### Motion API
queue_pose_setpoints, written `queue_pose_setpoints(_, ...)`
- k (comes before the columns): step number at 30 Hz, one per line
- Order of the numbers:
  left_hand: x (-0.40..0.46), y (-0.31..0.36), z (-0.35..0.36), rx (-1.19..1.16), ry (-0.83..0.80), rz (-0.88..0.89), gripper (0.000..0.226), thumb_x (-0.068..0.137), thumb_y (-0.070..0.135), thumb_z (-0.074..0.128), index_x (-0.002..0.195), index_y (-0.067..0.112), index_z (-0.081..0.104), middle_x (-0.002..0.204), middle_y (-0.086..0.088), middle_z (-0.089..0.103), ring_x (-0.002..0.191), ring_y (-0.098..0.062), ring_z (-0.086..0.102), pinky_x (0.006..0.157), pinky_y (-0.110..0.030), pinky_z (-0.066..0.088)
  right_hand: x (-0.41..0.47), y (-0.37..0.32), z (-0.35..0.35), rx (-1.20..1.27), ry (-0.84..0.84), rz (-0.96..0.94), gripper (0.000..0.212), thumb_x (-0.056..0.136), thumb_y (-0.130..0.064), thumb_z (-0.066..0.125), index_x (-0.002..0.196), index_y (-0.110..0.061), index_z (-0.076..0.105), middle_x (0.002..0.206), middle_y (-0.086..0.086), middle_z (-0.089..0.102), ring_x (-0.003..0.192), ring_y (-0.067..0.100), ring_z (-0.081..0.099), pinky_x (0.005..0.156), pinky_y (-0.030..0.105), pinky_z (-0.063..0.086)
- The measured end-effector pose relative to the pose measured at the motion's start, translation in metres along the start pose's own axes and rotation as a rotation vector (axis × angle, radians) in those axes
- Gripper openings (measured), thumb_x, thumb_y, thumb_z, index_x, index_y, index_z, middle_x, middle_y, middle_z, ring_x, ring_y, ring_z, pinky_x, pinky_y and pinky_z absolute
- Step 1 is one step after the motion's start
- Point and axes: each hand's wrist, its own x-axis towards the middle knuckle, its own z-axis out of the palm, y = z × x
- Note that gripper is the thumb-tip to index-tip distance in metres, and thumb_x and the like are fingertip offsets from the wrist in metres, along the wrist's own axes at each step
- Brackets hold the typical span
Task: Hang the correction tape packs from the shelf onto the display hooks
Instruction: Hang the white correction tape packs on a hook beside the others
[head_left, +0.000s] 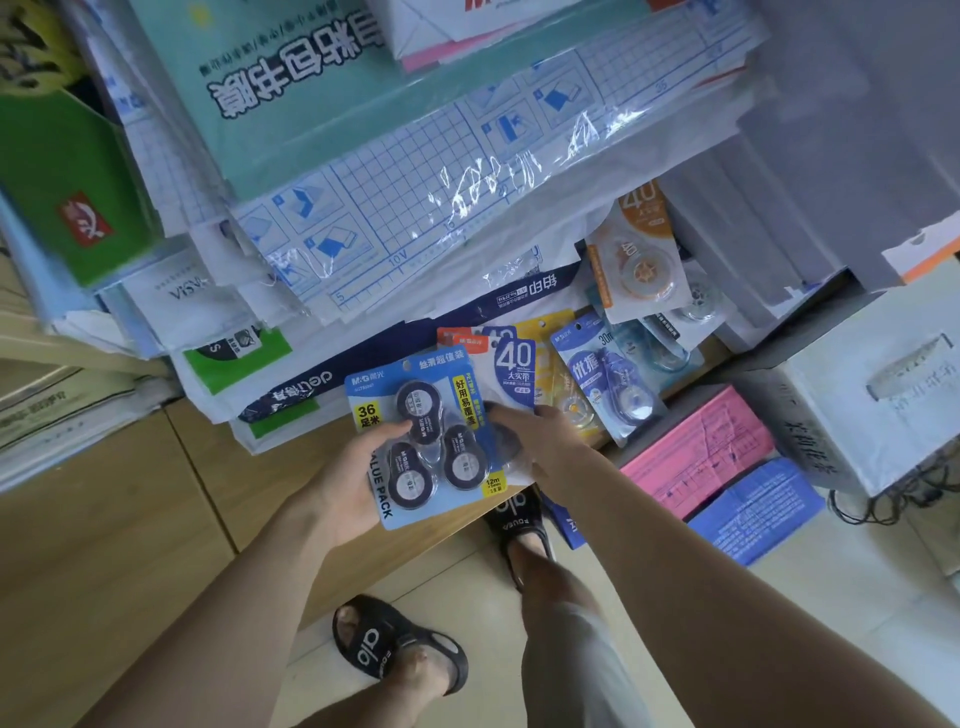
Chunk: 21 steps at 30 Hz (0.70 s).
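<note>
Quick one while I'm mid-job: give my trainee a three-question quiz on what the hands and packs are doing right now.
1. True or false: the left hand grips the blue three-tape pack.
2. Which does the right hand touch? A) the pink box B) packs beside the blue one C) the green box
3. Fill in: the large number on the white pack behind reads ___.

Key: 1 true; 2 B; 3 40.
</note>
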Motion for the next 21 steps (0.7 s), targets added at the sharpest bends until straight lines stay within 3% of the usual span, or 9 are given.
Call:
queue_pose_setpoints(2, -0.002, 0.0, -0.001, -0.001, 0.003, 0.01, 0.039, 0.09, 0.032, 0.063, 0.126, 0.017, 0.067, 0.122, -0.015, 0.073, 0.107, -0.031, 0.07, 0.096, -0.046, 0.052, -0.003, 0.001, 0.004, 0.03, -0.003, 0.009, 0.055, 0.077, -0.033, 0.092, 0.118, -0.011, 0.062, 0.112, 0.01, 0.076, 0.098, 0.027, 0.075, 0.073, 0.034, 0.059)
queue_pose_setpoints(6, -0.002, 0.001, -0.007, 0.005, 0.019, 0.015, 0.037, 0.091, 0.034, 0.063, 0.125, 0.018, 0.068, 0.121, -0.014, 0.074, 0.106, -0.03, 0.071, 0.094, -0.045, 0.052, -0.006, 0.007, 0.01, 0.116, -0.034, 0.023, 0.054, 0.081, -0.025, 0.089, 0.124, -0.009, 0.059, 0.114, 0.012, 0.076, 0.101, 0.029, 0.076, 0.089, 0.045, 0.063)
queue_pose_setpoints(10, -0.005, 0.001, -0.015, 0.048, 0.013, 0.012, 0.037, 0.094, 0.035, 0.061, 0.127, 0.019, 0.067, 0.123, -0.014, 0.073, 0.109, -0.031, 0.07, 0.099, -0.048, 0.051, -0.009, 0.019, 0.017, 0.17, -0.055, 0.042, 0.049, 0.084, -0.025, 0.086, 0.123, -0.01, 0.061, 0.113, 0.012, 0.078, 0.101, 0.031, 0.077, 0.094, 0.051, 0.061)
queue_pose_setpoints(14, -0.011, -0.013, -0.024, 0.117, 0.011, -0.035, 0.047, 0.087, 0.043, 0.064, 0.128, 0.019, 0.067, 0.122, -0.014, 0.073, 0.118, -0.034, 0.066, 0.11, -0.053, 0.044, -0.013, 0.039, 0.024, 0.172, -0.082, 0.084, 0.06, 0.077, -0.037, 0.087, 0.128, -0.019, 0.061, 0.113, 0.009, 0.078, 0.102, 0.032, 0.076, 0.095, 0.054, 0.059)
queue_pose_setpoints(18, -0.013, -0.023, -0.032, 0.15, 0.014, -0.042, 0.057, 0.083, 0.048, 0.068, 0.131, 0.018, 0.064, 0.123, -0.014, 0.073, 0.122, -0.036, 0.064, 0.113, -0.057, 0.041, -0.016, 0.05, 0.023, 0.226, -0.128, 0.109, 0.073, 0.067, -0.039, 0.09, 0.131, -0.018, 0.062, 0.119, 0.014, 0.077, 0.107, 0.038, 0.075, 0.094, 0.055, 0.06)
queue_pose_setpoints(21, -0.01, -0.022, -0.032, 0.207, 0.021, -0.019, 0.061, 0.082, 0.049, 0.069, 0.132, 0.015, 0.063, 0.121, -0.014, 0.073, 0.123, -0.035, 0.063, 0.114, -0.053, 0.041, -0.024, 0.046, 0.017, 0.27, -0.178, 0.113, 0.057, 0.084, -0.03, 0.083, 0.132, -0.008, 0.062, 0.123, 0.021, 0.074, 0.114, 0.042, 0.071, 0.093, 0.053, 0.06)
